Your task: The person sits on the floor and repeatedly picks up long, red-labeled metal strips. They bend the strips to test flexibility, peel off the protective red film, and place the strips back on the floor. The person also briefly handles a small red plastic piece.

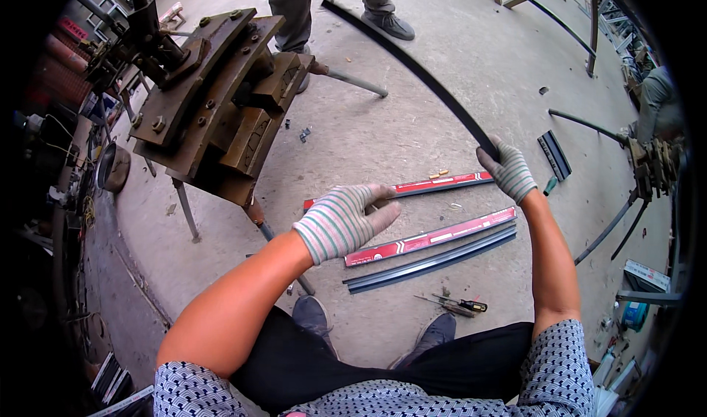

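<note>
Black, gently curved strip [433, 82], held at its near end in your gloved right hand [509, 172], fingers and thumb closed around it; its far end points forward and left above the concrete floor [471, 56]. Your gloved left hand [342, 222], half open and empty, hovers over two red-faced bars [434, 239]. Left: a bolted steel fixture [210, 115].

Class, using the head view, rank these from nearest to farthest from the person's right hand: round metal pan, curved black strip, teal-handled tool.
1. Curved black strip: gripped in the right hand.
2. Teal-handled tool: on the floor, just to the right.
3. Round metal pan: far left.
</note>
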Available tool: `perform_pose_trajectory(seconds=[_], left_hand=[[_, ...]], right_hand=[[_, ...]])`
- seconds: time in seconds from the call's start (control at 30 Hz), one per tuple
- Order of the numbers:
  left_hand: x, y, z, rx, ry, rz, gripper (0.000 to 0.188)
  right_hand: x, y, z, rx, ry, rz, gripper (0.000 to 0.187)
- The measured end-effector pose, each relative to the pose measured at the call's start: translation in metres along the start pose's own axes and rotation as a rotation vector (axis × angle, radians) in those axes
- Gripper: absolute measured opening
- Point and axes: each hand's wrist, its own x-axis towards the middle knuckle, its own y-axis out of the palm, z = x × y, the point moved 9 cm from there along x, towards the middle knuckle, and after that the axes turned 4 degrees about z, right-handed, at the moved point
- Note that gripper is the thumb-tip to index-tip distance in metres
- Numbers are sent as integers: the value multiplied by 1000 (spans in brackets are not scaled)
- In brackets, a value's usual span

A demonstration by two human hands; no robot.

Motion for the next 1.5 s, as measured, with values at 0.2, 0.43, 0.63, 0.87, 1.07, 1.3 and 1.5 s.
perform_pose_trajectory(seconds=[0.2,0.43,0.63,0.87,1.07,1.3,1.5], left_hand=[[56,-22,22,-188,-94,-12,74],[126,-66,44,-940,-12,-370,77],[146,-78,54,-1271,135,-401,43],[149,-88,45,-1328,219,-334,33],[150,-92,46,-1331,286,-300,35],[154,-90,46,-1328,307,-285,35],[153,-84,48,-1316,271,-306,33]], right_hand=[[-21,-8,21,-213,-26,80,38],[-52,-4,56,-489,-29,62,45],[-74,-1,86,-624,-120,-36,51],[-85,-2,103,-753,-41,-90,60],[-78,-3,102,-745,-59,-115,63],[-71,-9,97,-712,-89,-117,61],[-65,-14,93,-715,-92,-92,60]])
